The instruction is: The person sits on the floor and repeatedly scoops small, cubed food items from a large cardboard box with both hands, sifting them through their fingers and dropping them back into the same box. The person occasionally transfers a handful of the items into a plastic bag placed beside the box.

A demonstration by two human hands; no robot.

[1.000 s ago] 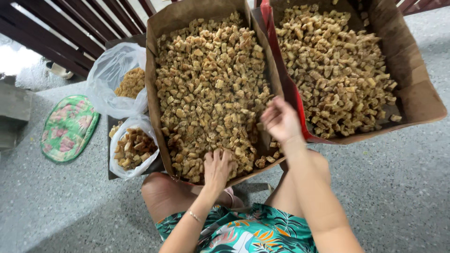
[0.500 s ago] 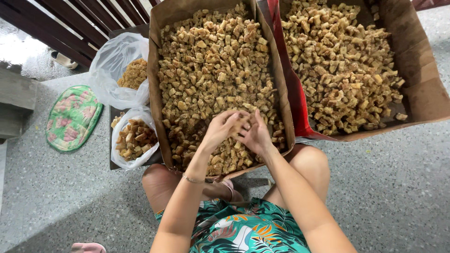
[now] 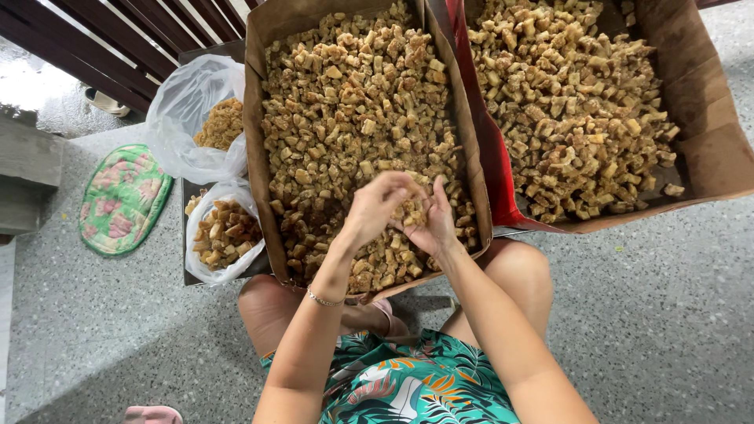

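I sit on the floor with a brown paper-lined tray [image 3: 257, 157] of small golden-brown crispy chunks [image 3: 353, 102] in front of my knees. My left hand [image 3: 375, 208] and my right hand [image 3: 430, 224] meet above the near end of this tray. Between their fingers they hold a small cluster of the chunks [image 3: 408, 213]. A thin bracelet circles my left wrist. A second tray [image 3: 707, 141], also paper-lined with a red edge, lies to the right and is full of the same chunks.
Left of the tray, two clear plastic bags [image 3: 224, 232] [image 3: 200, 118] hold more brown pieces on a dark tray. A green and pink floral mat [image 3: 122, 200] lies further left on the speckled grey floor. Dark wooden slats [image 3: 102, 39] run along the top left.
My hands, apart a second ago with the left in the chunks and the right by the tray's edge, have come together over the tray and hold a cluster between them.
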